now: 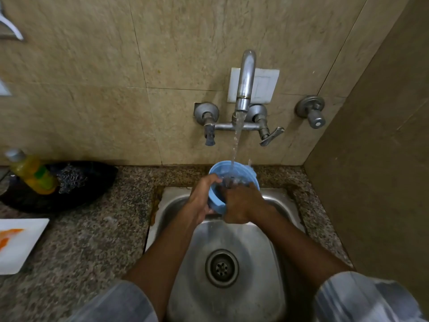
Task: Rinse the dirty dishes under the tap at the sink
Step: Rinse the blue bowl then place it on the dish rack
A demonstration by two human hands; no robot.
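From the head view, you have a blue bowl held directly under the tap, above the back edge of the sink, with the stream of water falling straight into its open mouth. Your left hand wraps around the bowl's left wall and base, thumb hooked over the rim. Your right hand grips the near right side, its fingers reaching down inside where the water lands; it looks like you are rubbing the inside, though the splash blurs the fingertips.

So the rinsing is under way on this one bowl, and I judge it about mid-wash: the tap is running and no clean dishes are in view.

Left of the sink, on the stone counter, a white plate smeared with orange sauce waits untouched, so that at least is left to do. Further back left of the sink sits a black pan holding a yellow soap bottle and a steel scrubber; whether the pan needs rinsing I cannot tell.
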